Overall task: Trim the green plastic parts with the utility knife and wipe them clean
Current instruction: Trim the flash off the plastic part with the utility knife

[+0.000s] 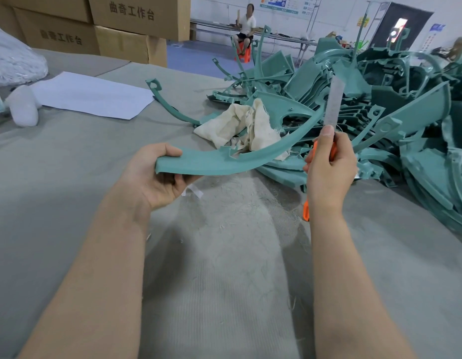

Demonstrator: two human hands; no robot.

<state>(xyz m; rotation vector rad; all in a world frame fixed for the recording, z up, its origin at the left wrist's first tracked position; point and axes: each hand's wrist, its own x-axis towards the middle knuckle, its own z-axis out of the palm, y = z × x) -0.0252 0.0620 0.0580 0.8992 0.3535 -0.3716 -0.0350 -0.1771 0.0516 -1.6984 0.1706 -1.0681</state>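
Note:
My left hand (157,177) grips the near end of a long curved green plastic part (250,158), thumb on top and fingers beneath, holding it above the grey table cover (69,164). My right hand (328,164) holds an orange utility knife (334,104) upright, thumb pressed along its long extended blade, just right of the part's far curve. The knife's orange tail shows below my wrist. A crumpled cream cloth (240,123) lies behind the part, against a large pile of green plastic parts (380,99).
A single curved green part (167,104) lies apart, left of the cloth. A white sheet (95,97) and white plastic wrapping (15,60) sit at the left. Cardboard boxes (121,27) stand behind. A person sits on a red stool (244,54) far back.

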